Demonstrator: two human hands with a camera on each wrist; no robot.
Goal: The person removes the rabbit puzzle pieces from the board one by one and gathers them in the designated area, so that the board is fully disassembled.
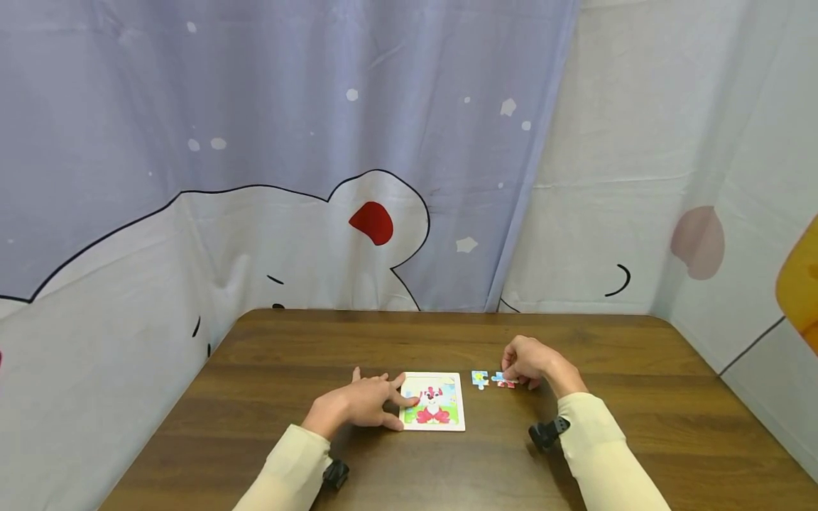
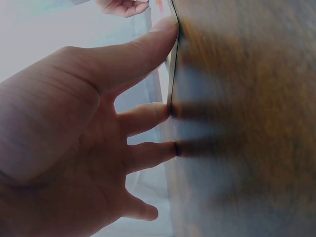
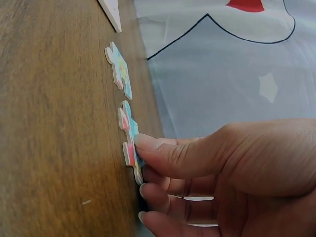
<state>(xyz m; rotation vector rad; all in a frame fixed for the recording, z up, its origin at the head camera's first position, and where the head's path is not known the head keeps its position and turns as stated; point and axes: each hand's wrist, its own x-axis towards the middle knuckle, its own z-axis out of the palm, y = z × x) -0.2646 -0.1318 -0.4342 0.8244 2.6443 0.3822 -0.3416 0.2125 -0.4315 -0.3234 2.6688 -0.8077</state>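
A small square puzzle board with a pale frame and a red-and-white cartoon animal lies on the table. At its left side my left hand has its fingers spread, the thumb at the near left corner and the index finger reaching over the picture. In the left wrist view, the thumb and a fingertip touch the board's edge. To the right of the board, my right hand pinches a blue-and-pink puzzle piece, thumb on its face and fingers curled at its edge. Another blue-and-yellow puzzle piece lies between board and right hand.
The brown wooden table runs back to a printed curtain that hangs along its far edge and sides. Dark wrist-worn cameras sit below both hands.
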